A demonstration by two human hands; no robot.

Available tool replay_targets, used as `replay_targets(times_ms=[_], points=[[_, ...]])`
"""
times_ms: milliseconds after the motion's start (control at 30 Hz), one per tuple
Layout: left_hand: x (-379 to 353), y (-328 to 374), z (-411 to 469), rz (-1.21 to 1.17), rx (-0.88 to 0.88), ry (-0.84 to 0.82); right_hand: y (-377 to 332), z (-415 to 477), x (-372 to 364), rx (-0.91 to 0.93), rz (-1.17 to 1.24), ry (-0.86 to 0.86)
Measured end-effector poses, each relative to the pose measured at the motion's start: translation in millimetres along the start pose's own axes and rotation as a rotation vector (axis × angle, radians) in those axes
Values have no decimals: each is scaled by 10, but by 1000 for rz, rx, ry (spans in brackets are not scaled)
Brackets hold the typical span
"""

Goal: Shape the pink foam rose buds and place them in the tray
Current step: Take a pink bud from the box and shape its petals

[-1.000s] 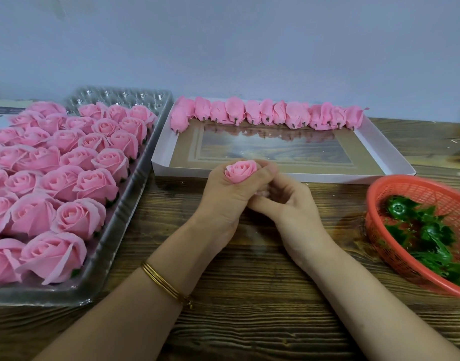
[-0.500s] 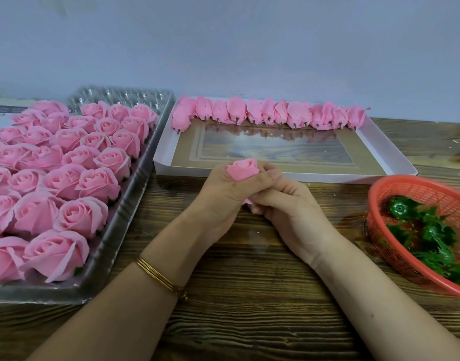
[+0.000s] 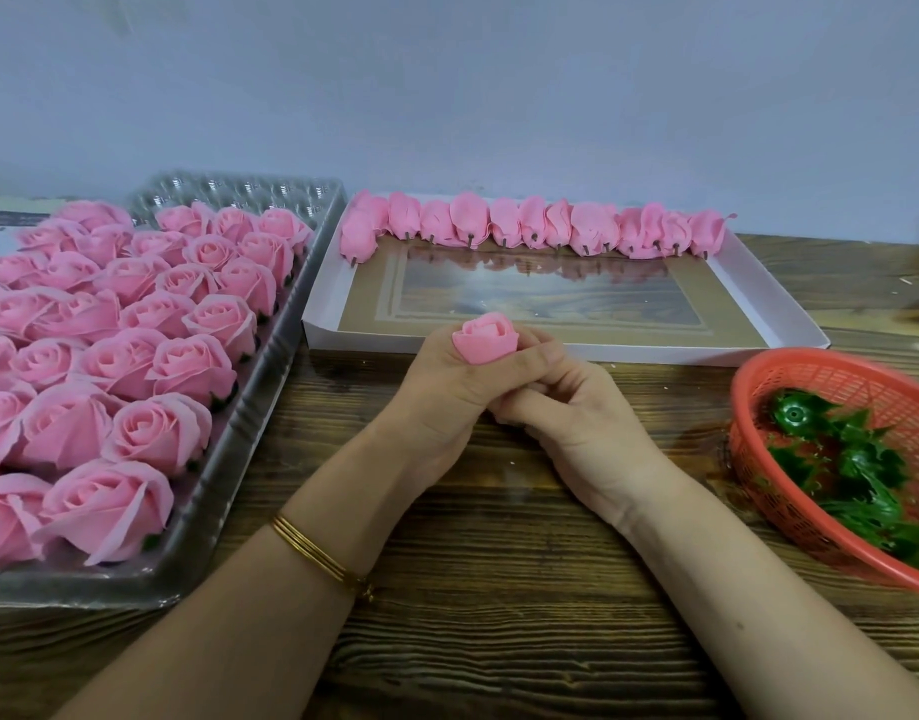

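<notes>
**Position of the workpiece.** The pink foam rose bud [image 3: 486, 337] is in my left hand [image 3: 447, 392], above the wooden table [image 3: 499, 589] and just in front of the near wall of the white box [image 3: 758, 293]. It is apart from the clear plastic tray [image 3: 239, 192] to my left.

**Orientation.** The bud's long axis runs from its base, hidden inside my fist, up to its rolled tip. The tip points upward and slightly away from me. The spiral of the petals faces the camera, and only the upper part of the bud stands clear of my fingers.

**Grip, left hand.** My thumb and fingers are curled closely round the lower part of the bud. The hold is narrow, with no visible gap between skin and foam. A gold bracelet [image 3: 317, 556] sits on this wrist.

**Grip, right hand.** My right hand [image 3: 576, 423] lies against the left, its fingers bent and tucked under the left fingers, touching them. The fingertips are hidden, so I cannot tell whether they pinch the base of the bud or hold nothing.

**Surroundings.**
- The tray carries rows of finished roses [image 3: 135, 356]. Its far compartments are bare.
- A row of unshaped buds [image 3: 540, 228] lies along the far wall of the white box, stems toward me.
- An orange basket [image 3: 810, 376] at my right holds green leaf pieces [image 3: 852, 459].
</notes>
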State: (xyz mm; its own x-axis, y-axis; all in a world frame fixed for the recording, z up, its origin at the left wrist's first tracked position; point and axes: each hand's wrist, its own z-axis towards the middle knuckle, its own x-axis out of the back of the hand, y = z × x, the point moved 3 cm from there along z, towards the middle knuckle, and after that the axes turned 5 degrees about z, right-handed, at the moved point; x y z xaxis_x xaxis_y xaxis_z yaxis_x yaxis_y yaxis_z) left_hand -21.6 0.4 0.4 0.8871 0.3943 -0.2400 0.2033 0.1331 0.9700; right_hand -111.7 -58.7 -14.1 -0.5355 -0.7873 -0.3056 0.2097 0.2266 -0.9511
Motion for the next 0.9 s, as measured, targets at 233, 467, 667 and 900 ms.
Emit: replay_targets(times_ms=[233,467,667,900], points=[[5,-9,-11,48,-3,39,18,27,48,-71,-1,18],[43,-8,13,271,-146,214,-37,29,88,-38,124,183],[18,15,1,444,-287,227,-69,18,161,40,55,349],[-8,-59,14,511,-258,138,-53,-2,74,28,23,295]])
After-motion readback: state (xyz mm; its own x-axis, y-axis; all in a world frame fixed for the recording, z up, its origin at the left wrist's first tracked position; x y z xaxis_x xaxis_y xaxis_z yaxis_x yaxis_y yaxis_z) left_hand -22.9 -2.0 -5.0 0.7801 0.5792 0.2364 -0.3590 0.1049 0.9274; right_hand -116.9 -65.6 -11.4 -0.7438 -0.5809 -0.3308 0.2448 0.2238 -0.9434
